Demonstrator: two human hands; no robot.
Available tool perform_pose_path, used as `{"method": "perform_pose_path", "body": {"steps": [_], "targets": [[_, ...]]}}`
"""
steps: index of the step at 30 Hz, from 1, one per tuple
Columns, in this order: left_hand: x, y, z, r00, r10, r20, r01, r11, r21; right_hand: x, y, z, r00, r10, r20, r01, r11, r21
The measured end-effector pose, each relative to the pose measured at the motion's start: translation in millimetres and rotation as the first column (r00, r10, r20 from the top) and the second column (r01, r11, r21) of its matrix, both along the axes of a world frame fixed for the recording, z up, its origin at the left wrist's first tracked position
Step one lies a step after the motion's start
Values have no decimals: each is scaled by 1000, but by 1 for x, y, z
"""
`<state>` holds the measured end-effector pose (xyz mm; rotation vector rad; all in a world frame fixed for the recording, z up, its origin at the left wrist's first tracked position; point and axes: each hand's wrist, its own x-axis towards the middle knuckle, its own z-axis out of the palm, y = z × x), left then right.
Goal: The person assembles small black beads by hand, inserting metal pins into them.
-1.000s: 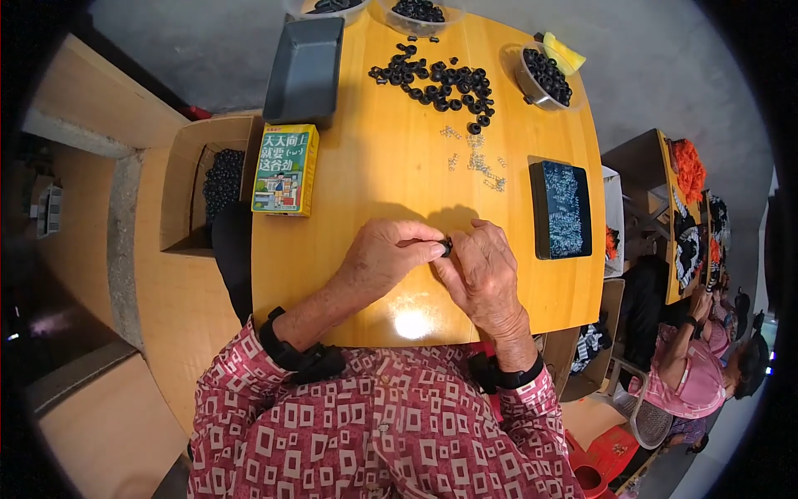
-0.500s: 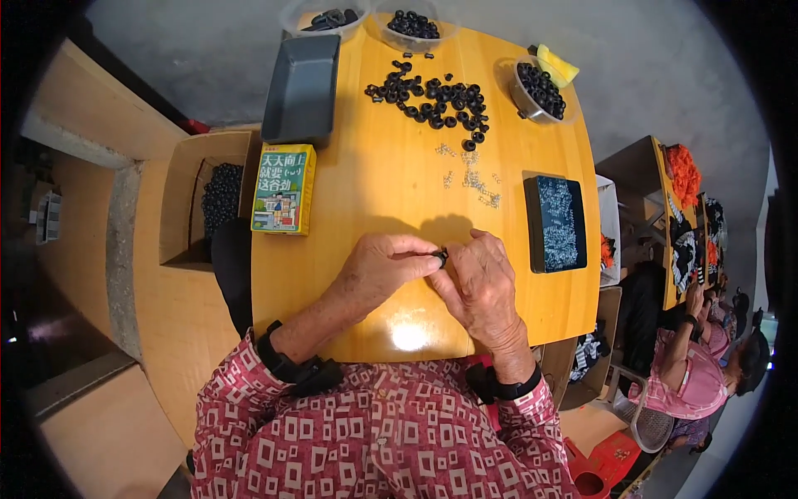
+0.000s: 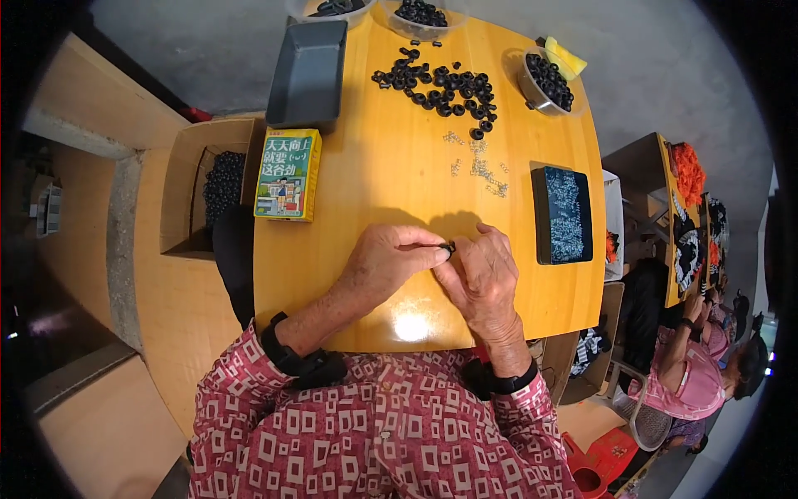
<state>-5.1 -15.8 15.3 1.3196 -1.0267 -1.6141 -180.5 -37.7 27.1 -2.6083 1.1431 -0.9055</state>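
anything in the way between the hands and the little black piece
Nothing visible. The left hand pinches the black piece and the right hand is right beside it, its grip partly hidden. The clear bits lie farther up the table, beyond the hands.

A small black part (image 3: 449,248) sits pinched between the two hands (image 3: 387,259), over the near side of the table (image 3: 382,179); its full shape is hidden.

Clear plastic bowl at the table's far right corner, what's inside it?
Small black round parts are heaped inside the clear plastic bowl. They cover its bottom, so anything underneath them can't be seen.
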Motion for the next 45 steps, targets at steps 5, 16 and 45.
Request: {"method": "perform_pose_path", "body": {"steps": [5, 16, 45], "targets": [[0, 0, 1, 999, -1, 36, 3, 999, -47, -1, 0, 5, 999, -4, 52, 0, 996, 88], [-22, -8, -5, 958, 66, -279, -93, 992, -87, 12, -2, -8, 983, 52, 176, -61, 997, 46], [1, 34, -9, 952, 95, -290, -133, 985, -114, 21, 5, 17, 982, 181, 59, -172, 976, -135]]}}
